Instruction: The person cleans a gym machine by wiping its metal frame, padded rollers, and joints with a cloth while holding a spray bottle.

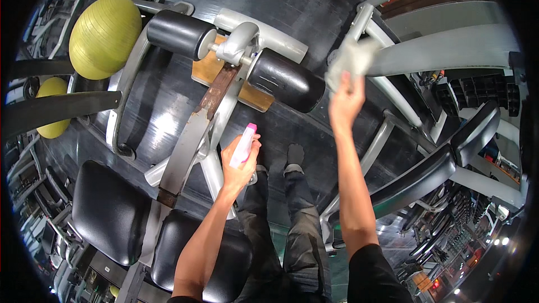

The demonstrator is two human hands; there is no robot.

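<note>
My left hand (pixel 241 162) is closed around a spray bottle (pixel 243 146) with a white and pink head, held beside the grey beam of a weight bench. In my right hand (pixel 347 101) is a pale cloth (pixel 351 63), blurred, to the right of the bench's black foam rollers. The right roller (pixel 286 80) lies nearest to the cloth; the left roller (pixel 182 34) is on the far side of the metal bracket (pixel 238 44). Worn brown patches show on the beam (pixel 185 151). Whether the cloth touches the grey frame behind it I cannot tell.
Black padded seats (pixel 111 212) lie at the lower left. Yellow-green exercise balls (pixel 105 37) rest among machine frames at the left. Another padded bench (pixel 414 176) stands at the right, below a thick grey beam (pixel 442 52). My feet are on the dark floor (pixel 269 130) between the machines.
</note>
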